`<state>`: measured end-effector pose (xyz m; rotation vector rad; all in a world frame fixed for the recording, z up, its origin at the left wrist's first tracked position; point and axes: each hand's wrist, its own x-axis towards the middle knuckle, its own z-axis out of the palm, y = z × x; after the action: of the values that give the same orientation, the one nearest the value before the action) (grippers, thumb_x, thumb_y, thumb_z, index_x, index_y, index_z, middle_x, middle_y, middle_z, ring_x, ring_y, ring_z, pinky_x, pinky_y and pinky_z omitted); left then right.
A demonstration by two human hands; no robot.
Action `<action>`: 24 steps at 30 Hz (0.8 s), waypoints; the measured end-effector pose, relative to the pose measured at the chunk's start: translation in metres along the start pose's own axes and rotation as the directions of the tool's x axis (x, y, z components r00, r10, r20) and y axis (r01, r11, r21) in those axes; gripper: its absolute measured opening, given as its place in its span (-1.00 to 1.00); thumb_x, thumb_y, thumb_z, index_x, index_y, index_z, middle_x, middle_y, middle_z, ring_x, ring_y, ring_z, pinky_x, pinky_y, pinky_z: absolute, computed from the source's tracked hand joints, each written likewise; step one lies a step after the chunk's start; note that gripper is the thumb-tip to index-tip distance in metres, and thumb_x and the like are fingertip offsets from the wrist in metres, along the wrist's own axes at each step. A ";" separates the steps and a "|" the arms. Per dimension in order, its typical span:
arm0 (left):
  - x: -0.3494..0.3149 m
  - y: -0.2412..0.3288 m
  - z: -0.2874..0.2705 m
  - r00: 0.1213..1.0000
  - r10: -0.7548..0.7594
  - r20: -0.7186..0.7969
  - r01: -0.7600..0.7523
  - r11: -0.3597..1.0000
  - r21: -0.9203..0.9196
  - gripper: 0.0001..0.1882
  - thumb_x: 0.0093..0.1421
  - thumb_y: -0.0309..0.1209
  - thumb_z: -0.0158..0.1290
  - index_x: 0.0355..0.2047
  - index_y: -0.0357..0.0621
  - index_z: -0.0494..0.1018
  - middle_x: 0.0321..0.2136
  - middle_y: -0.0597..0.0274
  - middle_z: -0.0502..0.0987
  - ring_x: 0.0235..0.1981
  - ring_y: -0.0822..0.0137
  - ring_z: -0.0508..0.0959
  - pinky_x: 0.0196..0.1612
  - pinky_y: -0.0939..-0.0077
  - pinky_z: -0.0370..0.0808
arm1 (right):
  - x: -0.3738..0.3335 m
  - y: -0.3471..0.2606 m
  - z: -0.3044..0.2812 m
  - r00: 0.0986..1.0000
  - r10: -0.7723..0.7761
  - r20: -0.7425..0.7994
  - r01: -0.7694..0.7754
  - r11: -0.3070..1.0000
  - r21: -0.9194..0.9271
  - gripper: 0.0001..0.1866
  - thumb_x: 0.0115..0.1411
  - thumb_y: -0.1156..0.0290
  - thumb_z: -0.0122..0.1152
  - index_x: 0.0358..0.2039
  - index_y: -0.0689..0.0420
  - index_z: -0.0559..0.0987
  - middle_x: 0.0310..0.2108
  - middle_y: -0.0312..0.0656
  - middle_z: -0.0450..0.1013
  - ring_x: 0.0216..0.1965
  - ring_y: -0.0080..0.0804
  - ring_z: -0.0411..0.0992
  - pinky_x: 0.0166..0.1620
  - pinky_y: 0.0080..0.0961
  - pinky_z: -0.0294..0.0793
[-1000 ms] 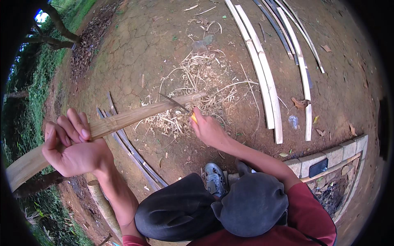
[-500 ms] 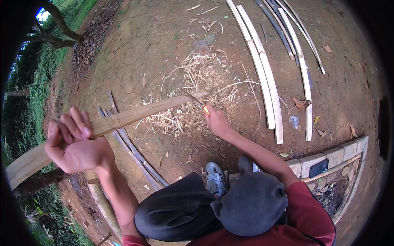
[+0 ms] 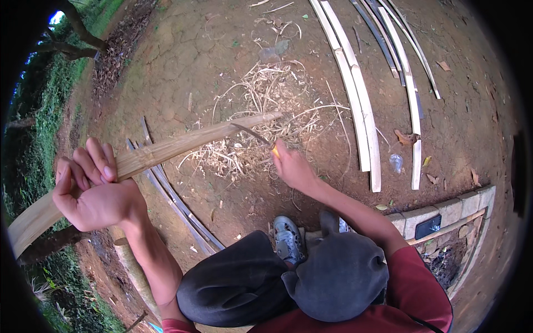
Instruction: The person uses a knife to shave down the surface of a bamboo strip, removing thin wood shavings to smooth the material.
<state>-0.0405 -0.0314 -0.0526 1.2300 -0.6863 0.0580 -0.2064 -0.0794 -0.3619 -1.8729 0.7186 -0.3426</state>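
Observation:
A long, pale split bamboo slat (image 3: 189, 140) slants across the view from the lower left up to the middle. Near its left part, my left hand (image 3: 97, 191) is closed on it, palm up with curled fingers. In my right hand (image 3: 294, 166) is a knife with a yellow handle and a thin curved blade (image 3: 252, 133). The blade's tip lies at the lower edge of the slat, a little short of its far end. I cannot tell whether the edge touches the wood. Beneath that end, a heap of curly bamboo shavings (image 3: 277, 89) covers the ground.
Pale bamboo slats (image 3: 350, 72) and dark strips (image 3: 383, 47) lie at the right. More dark strips (image 3: 177, 200) lie left of my knees. A phone (image 3: 428, 227) rests on a low brick edging (image 3: 452, 213). A cut log (image 3: 136, 272) stands beside my left forearm.
The knife blade has swung left along the slat, and more of its curve shows. My right hand has shifted slightly left and down. My left hand still grips the slat.

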 end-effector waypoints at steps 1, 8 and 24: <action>0.001 0.000 0.000 1.000 -0.009 0.003 0.009 1.000 -0.005 -0.70 0.12 -0.35 -0.23 -0.69 0.03 -0.05 -0.79 0.35 -0.04 -0.75 0.45 0.02 -0.69 0.60 -0.04 | 0.001 0.017 0.004 0.999 0.013 -0.033 -0.015 0.997 -0.070 -0.75 0.28 0.41 0.00 -0.18 0.33 0.26 -0.66 0.14 0.44 -0.59 0.17 0.47 -0.53 0.00 0.41; 0.028 -0.017 -0.020 0.993 -0.009 -0.119 0.015 0.999 0.050 -0.70 0.07 -0.42 -0.20 -0.68 0.03 -0.09 -0.74 0.32 -0.05 -0.71 0.42 0.01 -0.62 0.56 0.00 | -0.018 -0.015 -0.018 0.995 0.092 0.030 -0.088 0.989 -0.119 -0.76 0.25 0.44 0.00 -0.16 0.30 0.27 -0.64 0.17 0.45 -0.55 0.20 0.47 -0.46 0.04 0.42; 0.015 -0.009 -0.002 0.957 0.128 -0.259 -0.050 0.956 0.288 -0.61 0.10 -0.32 -0.36 -0.35 -0.57 0.10 -0.42 -0.33 0.19 -0.39 -0.12 0.39 -0.08 0.02 0.35 | 0.016 -0.021 -0.008 0.996 0.073 -0.055 -0.079 0.991 -0.109 -0.78 0.24 0.51 -0.01 -0.19 0.39 0.28 -0.69 0.13 0.43 -0.62 0.11 0.49 -0.54 -0.08 0.43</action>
<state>-0.0246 -0.0376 -0.0528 1.4264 -0.5003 0.4075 -0.1914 -0.0896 -0.3410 -1.9409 0.8565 -0.3076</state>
